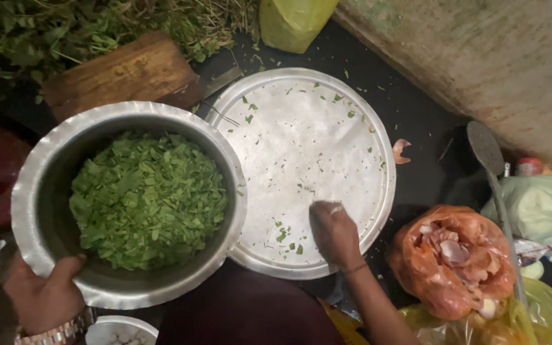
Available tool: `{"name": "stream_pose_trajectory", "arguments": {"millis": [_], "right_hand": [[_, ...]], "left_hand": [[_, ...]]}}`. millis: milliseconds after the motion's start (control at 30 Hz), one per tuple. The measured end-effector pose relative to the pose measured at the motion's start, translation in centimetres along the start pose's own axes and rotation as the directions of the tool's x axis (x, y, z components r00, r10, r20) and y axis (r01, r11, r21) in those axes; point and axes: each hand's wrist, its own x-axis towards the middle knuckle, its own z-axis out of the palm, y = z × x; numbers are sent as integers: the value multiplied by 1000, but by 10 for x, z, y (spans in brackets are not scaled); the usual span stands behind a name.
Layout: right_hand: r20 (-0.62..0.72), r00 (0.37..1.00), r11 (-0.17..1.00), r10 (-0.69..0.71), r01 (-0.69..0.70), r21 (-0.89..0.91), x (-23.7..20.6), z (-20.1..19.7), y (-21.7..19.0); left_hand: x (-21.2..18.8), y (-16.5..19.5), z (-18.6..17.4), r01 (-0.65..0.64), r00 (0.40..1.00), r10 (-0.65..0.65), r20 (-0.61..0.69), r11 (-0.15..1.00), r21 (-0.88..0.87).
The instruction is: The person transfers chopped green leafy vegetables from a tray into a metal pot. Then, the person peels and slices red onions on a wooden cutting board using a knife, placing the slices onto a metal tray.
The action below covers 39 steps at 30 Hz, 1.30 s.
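Home kitchen: chopped greens (148, 198), steel plate (314, 134).

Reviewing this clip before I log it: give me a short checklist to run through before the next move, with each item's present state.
1. Left hand grips the bowl rim: ok.
2. Chopped greens sit inside the bowl, none over the rim: ok.
3. Right hand rests on the round tray: ok.
4. Tray swept clean: not ok, green bits remain scattered.
5. Bowl overlaps the tray's left edge: ok.
6. Bowl's underside support: cannot tell.
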Motion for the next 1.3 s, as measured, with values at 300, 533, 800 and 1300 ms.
{"name": "stream_pose_trajectory", "arguments": {"millis": [300, 533, 800, 1300], "right_hand": [[-244, 965, 730, 100, 95, 676, 65, -54, -97], [-57, 998, 812, -34, 61, 581, 46, -29, -92], [140, 990, 999, -30, 25, 33, -37, 41, -43], [-339, 854, 855, 395, -477, -206, 153, 62, 62]], "left_hand": [[2, 18, 3, -12, 1000, 12, 2, 1000, 12], [1, 35, 10, -44, 999, 44, -7, 998, 42], [-1, 20, 5, -1, 999, 1, -33, 1000, -14], [-3, 8, 2, 70, 997, -71, -30, 997, -26]]}}
